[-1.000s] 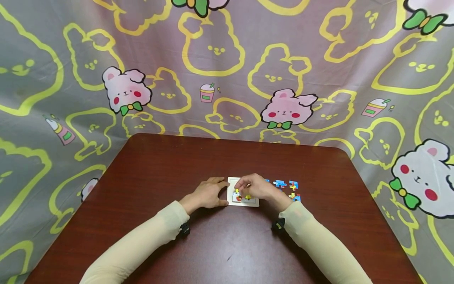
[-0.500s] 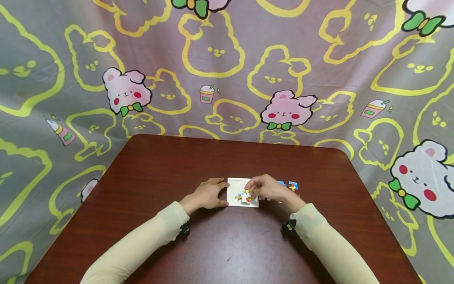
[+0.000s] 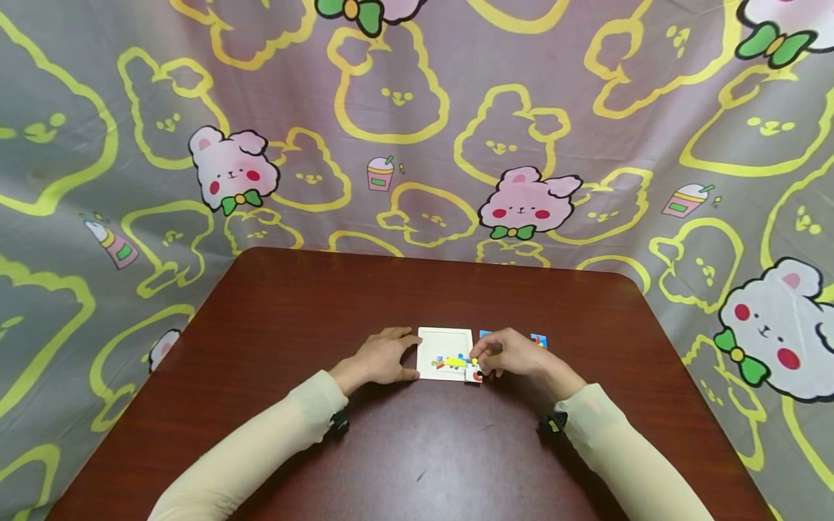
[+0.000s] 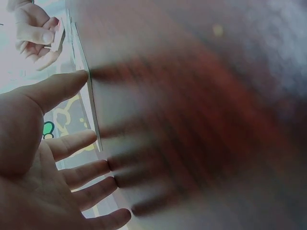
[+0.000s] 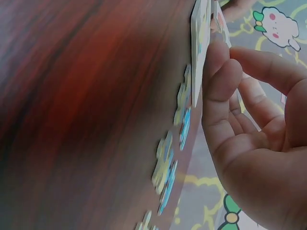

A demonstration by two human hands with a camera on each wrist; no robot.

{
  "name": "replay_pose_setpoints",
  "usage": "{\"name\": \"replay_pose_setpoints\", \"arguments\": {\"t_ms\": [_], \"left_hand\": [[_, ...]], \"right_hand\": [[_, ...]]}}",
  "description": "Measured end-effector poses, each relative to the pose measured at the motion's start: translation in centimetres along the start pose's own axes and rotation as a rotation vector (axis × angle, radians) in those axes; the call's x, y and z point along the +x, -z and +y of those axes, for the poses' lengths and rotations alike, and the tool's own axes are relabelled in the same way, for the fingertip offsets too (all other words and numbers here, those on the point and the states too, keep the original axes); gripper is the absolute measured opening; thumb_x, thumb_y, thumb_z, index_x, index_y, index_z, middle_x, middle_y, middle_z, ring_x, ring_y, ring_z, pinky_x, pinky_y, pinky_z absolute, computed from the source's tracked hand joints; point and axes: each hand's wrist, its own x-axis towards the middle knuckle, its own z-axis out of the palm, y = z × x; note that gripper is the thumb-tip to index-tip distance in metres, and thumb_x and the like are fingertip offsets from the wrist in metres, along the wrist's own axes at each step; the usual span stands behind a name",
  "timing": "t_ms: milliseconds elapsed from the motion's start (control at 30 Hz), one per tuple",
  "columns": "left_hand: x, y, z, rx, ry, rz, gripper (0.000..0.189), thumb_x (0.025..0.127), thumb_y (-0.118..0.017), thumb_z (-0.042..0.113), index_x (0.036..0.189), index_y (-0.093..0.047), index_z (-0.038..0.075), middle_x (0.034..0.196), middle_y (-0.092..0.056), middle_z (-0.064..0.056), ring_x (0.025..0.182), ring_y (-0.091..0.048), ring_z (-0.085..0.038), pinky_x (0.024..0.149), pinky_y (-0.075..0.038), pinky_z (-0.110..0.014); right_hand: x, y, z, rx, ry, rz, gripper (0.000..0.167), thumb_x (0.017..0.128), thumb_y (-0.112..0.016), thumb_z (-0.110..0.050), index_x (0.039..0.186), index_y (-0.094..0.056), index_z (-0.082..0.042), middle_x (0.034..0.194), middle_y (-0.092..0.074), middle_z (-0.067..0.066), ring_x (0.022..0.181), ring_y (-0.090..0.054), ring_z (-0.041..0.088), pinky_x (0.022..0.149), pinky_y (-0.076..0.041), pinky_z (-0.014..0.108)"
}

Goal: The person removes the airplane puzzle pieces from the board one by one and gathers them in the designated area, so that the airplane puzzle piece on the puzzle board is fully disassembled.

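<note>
A pale square puzzle board [image 3: 439, 341] lies on the table with a few joined pieces [image 3: 451, 362] along its near side. My left hand [image 3: 384, 356] rests at the board's left edge; in the left wrist view its straight thumb [image 4: 62, 90] and index fingertip touch the rim. Between thumb and fingers my right hand [image 3: 513, 353] pinches a white puzzle piece [image 3: 473, 373] with red and yellow print, held tilted over the board's near right corner. The same piece [image 4: 58, 36] shows edge-on in the left wrist view. The right fingers partly cover it.
Loose jigsaw pieces [image 5: 164, 160] lie on the table right of the board, several of them under or behind the right hand; one blue piece [image 3: 538, 339] shows beyond it. The brown table [image 3: 365, 297] ends at a patterned curtain [image 3: 417, 145].
My right hand has moved right with the pinched piece, from over the board's middle to its near right corner, uncovering the joined pieces. The left hand stays at the left edge.
</note>
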Motion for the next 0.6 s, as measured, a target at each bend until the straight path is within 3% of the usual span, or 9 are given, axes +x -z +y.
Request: {"name": "replay_pose_setpoints", "arguments": {"t_ms": [600], "left_hand": [[0.1, -0.1, -0.1, 0.017, 0.009, -0.009, 0.071, 0.084, -0.076, 0.044, 0.145, -0.052, 0.018, 0.157, -0.042, -0.014, 0.145, -0.038, -0.035, 0.112, -0.038, -0.057]], "right_hand": [[-1.8, 0.7, 1.3, -0.021, -0.050, -0.038, 0.020, 0.084, -0.065, 0.002, 0.103, -0.071, -0.001, 0.082, -0.072, 0.009, 0.068, -0.063, 0.018, 0.061, -0.056, 0.034]]}}
